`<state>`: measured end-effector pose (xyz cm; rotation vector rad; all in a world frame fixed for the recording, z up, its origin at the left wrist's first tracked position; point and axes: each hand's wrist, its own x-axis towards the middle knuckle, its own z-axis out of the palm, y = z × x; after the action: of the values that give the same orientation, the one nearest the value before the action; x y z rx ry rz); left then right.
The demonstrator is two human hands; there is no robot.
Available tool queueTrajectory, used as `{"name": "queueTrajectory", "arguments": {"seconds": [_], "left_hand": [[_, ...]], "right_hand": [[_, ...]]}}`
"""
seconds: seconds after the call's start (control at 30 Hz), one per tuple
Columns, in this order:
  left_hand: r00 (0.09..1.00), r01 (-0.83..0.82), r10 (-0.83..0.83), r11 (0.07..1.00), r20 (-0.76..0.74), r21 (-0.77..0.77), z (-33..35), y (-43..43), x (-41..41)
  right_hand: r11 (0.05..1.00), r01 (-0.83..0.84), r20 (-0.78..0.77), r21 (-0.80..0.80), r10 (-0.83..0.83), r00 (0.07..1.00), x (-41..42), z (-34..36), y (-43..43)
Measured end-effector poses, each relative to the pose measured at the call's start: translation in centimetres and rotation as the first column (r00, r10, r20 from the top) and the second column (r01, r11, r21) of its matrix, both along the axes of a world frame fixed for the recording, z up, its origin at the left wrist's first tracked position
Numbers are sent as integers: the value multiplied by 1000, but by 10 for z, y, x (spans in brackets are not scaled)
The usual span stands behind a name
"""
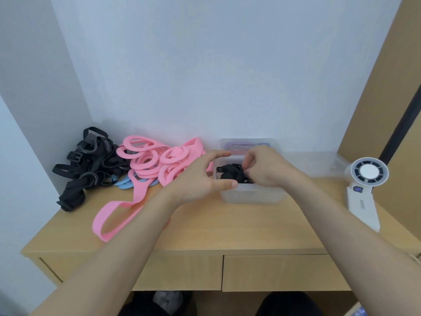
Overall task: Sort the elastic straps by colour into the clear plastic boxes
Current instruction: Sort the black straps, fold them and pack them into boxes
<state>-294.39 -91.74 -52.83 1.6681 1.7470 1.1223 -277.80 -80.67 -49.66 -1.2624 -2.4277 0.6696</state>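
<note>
A clear plastic box (pixel 250 196) stands at the middle right of the wooden desk (pixel 205 233). Inside it lies a black strap (pixel 230 173). My right hand (pixel 266 169) reaches into the box and pinches that black strap. My left hand (pixel 202 179) hovers at the box's left rim, thumb and forefinger spread wide, holding nothing. A second clear box (pixel 248 144) with something pink and blue in it stands just behind. Left of the boxes lie a heap of pink straps (pixel 157 160), a few blue straps (pixel 127 182) under them, and a pile of black straps (pixel 88 160).
A white hand-held fan (pixel 366 179) leans at the desk's right end, beside a wooden panel. Clear plastic sheeting (pixel 319 160) lies behind the boxes on the right. White walls close the back and left. Two drawers (pixel 273 272) sit under the desk front.
</note>
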Motion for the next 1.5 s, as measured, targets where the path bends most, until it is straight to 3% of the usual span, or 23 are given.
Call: {"name": "queueTrajectory", "arguments": {"seconds": [0.3,0.5,0.73,0.93,1.07,1.3,1.5], "left_hand": [[1000,16,-16,1000,-26,-5,7,-5,0],[999,-41,42,998,-16,51,7,-30,-12],[955,-293,278,936,102,196,1,-96,-49],[821,-533,401,794,407,292,-3,-157,-76],[747,-644,484,697,456,314,-8,-179,-99],[516,-844,638,492,572,213,-37,-201,-138],[471,-873,649,440,597,210,-39,-201,-154]], "right_hand": [[990,-73,-56,-118,67,996,17,12,0],[999,10,-272,40,2,962,24,26,-19],[974,-157,-376,163,209,903,-28,29,-78],[924,-304,-287,234,364,886,-99,24,-111],[899,-375,-235,227,424,875,-140,22,-127],[837,-480,-143,261,525,839,-206,0,-137],[634,-653,99,414,682,724,-254,-29,-150]]}}
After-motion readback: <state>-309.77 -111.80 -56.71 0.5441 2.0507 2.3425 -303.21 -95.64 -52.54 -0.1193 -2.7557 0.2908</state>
